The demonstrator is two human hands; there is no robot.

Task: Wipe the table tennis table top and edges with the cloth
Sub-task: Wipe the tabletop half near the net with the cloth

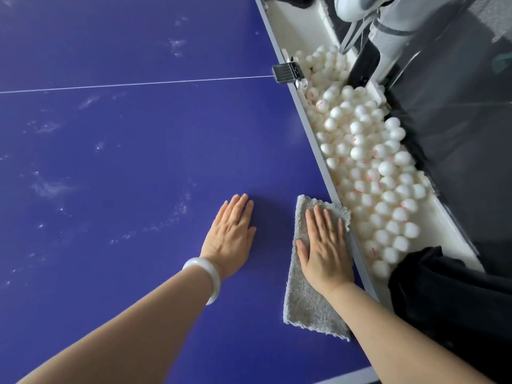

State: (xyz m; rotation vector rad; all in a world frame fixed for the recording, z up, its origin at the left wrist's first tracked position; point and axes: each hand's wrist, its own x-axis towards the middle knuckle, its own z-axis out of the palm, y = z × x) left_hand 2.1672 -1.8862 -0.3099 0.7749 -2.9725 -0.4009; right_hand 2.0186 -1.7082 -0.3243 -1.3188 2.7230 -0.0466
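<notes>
A blue table tennis table [124, 151] fills the view, with pale dusty smears across its left half. A folded grey cloth [307, 297] lies flat by the table's right edge. My right hand [324, 245] presses on the cloth with straight fingers, its little finger near the cloth's right border. My left hand [231, 234] rests flat on the bare blue top, a short way left of the cloth. A pale bangle [206, 275] sits on my left wrist.
A white trough [293, 29] runs along the table's grey right edge [313, 131] and holds several white balls [371, 151]. A grey clamp [286, 73] grips the edge where a thin white line [138, 84] ends. Dark fabric [448, 297] lies at the lower right.
</notes>
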